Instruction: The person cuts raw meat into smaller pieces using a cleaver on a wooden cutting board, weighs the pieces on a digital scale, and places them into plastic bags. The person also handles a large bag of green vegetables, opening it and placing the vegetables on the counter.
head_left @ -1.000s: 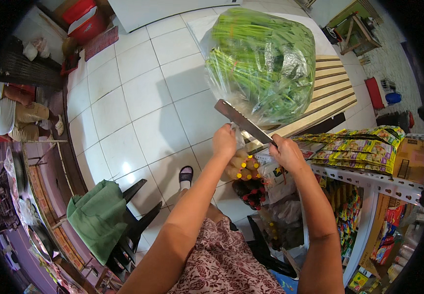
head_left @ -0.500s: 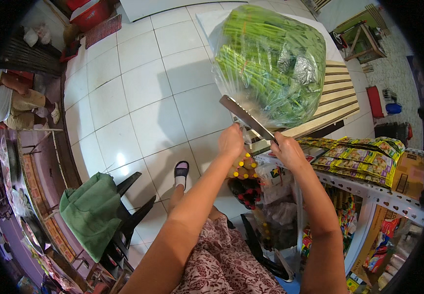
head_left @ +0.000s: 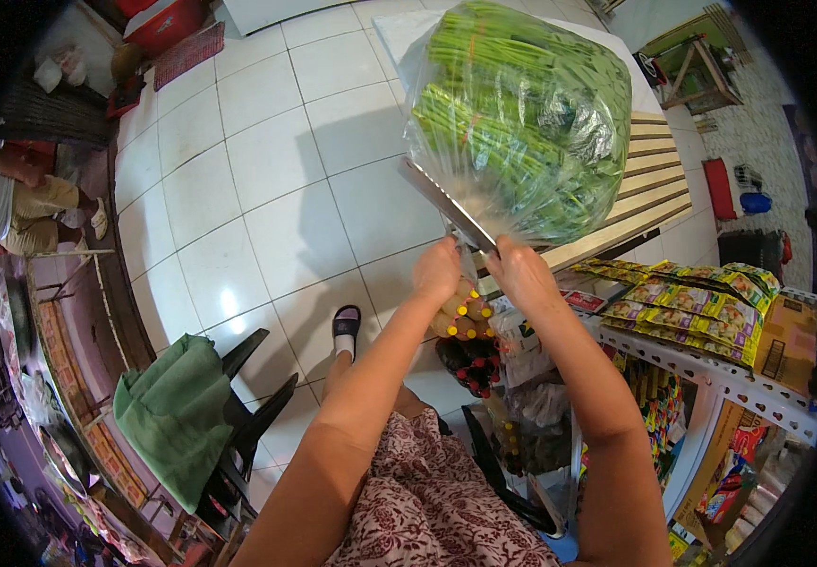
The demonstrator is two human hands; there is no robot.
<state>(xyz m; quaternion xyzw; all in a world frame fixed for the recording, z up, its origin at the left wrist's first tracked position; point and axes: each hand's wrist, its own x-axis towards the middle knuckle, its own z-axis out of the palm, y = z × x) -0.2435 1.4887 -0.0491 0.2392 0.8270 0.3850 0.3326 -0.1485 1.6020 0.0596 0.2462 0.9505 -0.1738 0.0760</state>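
A big clear plastic bag stuffed with long green leafy vegetables lies ahead of me on a slatted wooden bench. My left hand is closed around the gathered end of the bag, pulling it toward me. My right hand grips a knife by its handle. The blade points up and to the left, lying across the stretched plastic between my left hand and the vegetables. Whether the edge has cut into the plastic is too fine to tell.
Yellow sachets lie on a white metal shelf at my right. Bottles with yellow and red caps stand below my hands. A green cloth drapes a black chair at left. Another person sits at far left; wooden slats extend beyond the bag.
The knife and my right hand have moved left and a little up, toward my left hand. The blade now lies against the taut plastic. My left hand has shifted slightly left, still holding the bag.
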